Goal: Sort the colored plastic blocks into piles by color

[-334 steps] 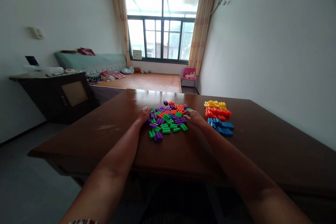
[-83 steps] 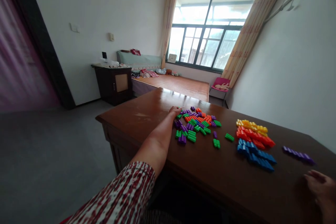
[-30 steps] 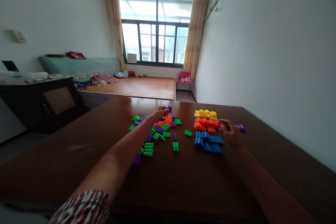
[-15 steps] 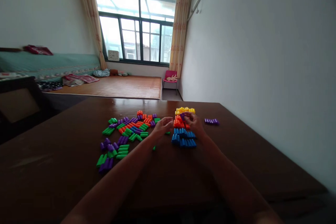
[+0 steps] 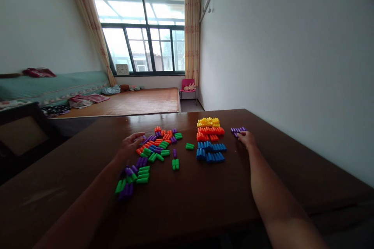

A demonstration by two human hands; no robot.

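Note:
My right hand (image 5: 246, 138) pinches a small purple piece (image 5: 236, 134) just in front of a row of purple pieces (image 5: 239, 128) on the right. My left hand (image 5: 132, 144) hovers at the left edge of a mixed spread of orange, green, purple and blue pieces (image 5: 157, 140), fingers apart, with nothing seen in it. Between the hands lie yellow pieces (image 5: 208, 121), orange pieces (image 5: 209, 130) and blue pieces (image 5: 214, 157), grouped by colour. Nearer the left are green pieces (image 5: 143, 174) and purple pieces (image 5: 126, 191).
All the pieces lie on a dark brown table (image 5: 187, 202). A few loose green pieces (image 5: 189, 146) sit mid-table. Beyond are a bed (image 5: 146, 99), a pink chair (image 5: 187, 85) and a window; a white wall runs along the right.
My right hand has moved right from the orange pieces to the purple row, carrying the purple piece. My left hand has moved left from mid-table to the mixed pieces. The view has shifted slightly.

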